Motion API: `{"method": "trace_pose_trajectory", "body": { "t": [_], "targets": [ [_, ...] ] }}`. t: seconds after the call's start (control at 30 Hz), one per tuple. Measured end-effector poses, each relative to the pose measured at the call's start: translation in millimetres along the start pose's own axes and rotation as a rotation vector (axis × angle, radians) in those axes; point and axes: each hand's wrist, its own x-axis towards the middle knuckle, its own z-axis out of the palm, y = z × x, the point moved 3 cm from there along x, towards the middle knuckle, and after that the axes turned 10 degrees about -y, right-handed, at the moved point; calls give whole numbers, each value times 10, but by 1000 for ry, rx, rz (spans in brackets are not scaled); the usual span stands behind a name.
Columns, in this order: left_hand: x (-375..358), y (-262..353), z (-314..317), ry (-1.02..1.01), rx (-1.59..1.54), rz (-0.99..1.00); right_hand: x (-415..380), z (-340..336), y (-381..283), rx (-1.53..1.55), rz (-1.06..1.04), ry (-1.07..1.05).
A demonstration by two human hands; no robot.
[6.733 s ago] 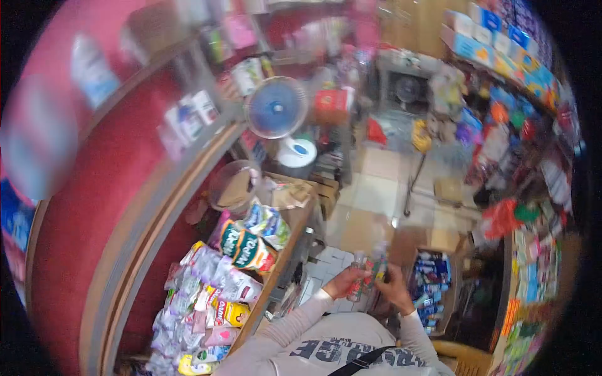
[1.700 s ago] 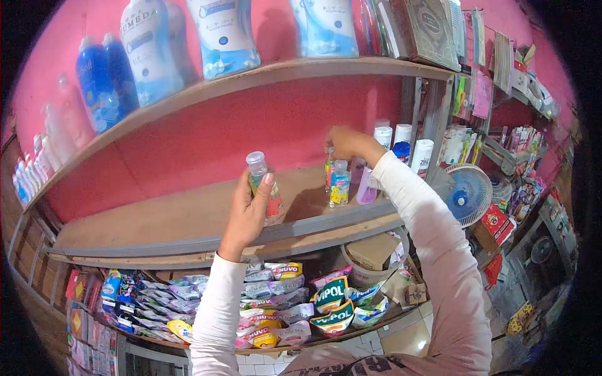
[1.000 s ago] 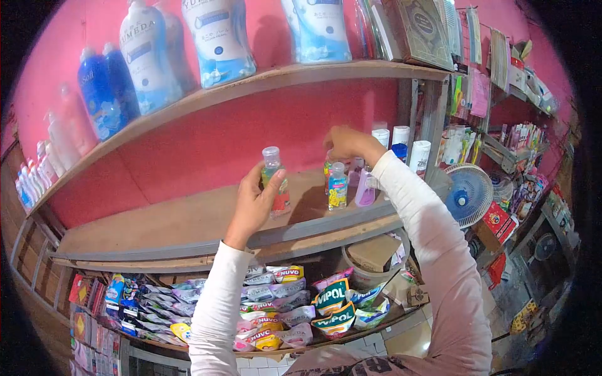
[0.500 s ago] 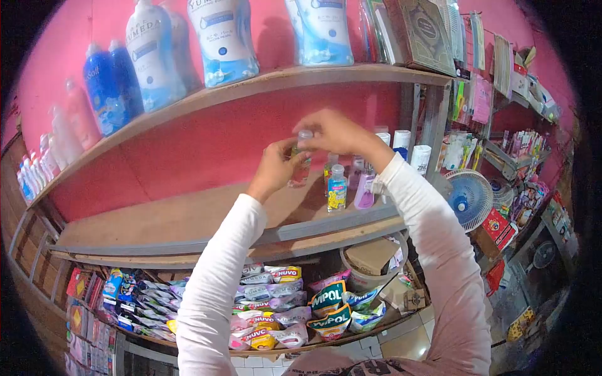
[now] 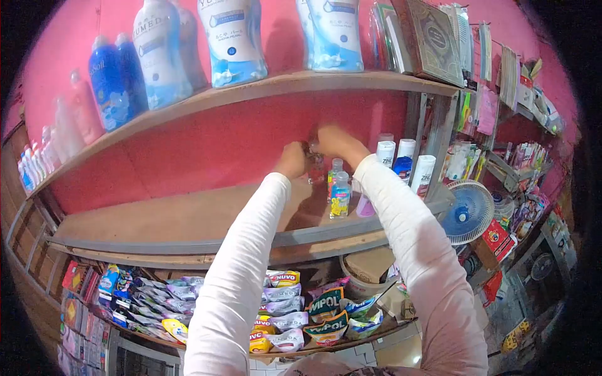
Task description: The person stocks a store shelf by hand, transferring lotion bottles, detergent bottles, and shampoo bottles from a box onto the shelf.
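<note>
A small clear bottle (image 5: pixel 316 172) with a reddish look is held at the back of the middle shelf, near the pink wall. My left hand (image 5: pixel 293 160) is closed around its upper part from the left. From the right, my right hand (image 5: pixel 339 144) bends over its top, fingers closed there and smeared by motion. Just right of the held bottle stand a small clear bottle with a yellow-and-blue label (image 5: pixel 340 197) and another small bottle (image 5: pixel 335 172) behind it. A purple bottle (image 5: pixel 365 206) is partly hidden by my right sleeve.
White Zinc bottles (image 5: pixel 423 175) stand at the shelf's right end. Large Yumeda bottles (image 5: pixel 233 44) line the upper shelf (image 5: pixel 295 83) above my hands. Below are Wipol pouches (image 5: pixel 326 327) and a bucket (image 5: pixel 365 285). A fan (image 5: pixel 467 212) sits to the right.
Both hands have moved slightly right with the bottle, which now sits closer to the small bottles. My right sleeve has lowered, and the Zinc bottles show more fully.
</note>
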Motion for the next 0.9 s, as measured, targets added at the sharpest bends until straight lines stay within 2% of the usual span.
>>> {"method": "trace_pose_trajectory", "body": {
  "t": [0.07,0.17,0.27,0.37,0.47,0.67,0.77,0.9],
  "targets": [
    [49,-78,65,-49,-7,24,75,105,60,-6,40,-68],
    [58,-135,131,-162,-77,-61,73,197,92,-56,3,-69],
    [55,-151,166,-204,-23,-43,102,266,101,-38,52,-102],
    [129,-286,270,-210,-103,-59,146,321,107,-33,44,-116],
    [129,-301,280,-175,17,7,100,293,84,-57,18,-133],
    [243,-440,396,-149,47,32,73,258,80,-54,22,-131],
    [305,-486,432,-210,-12,25,-35,158,89,11,84,-109],
    [338,-421,341,-249,118,-5,-248,-50,80,60,103,46]
  ]
}}
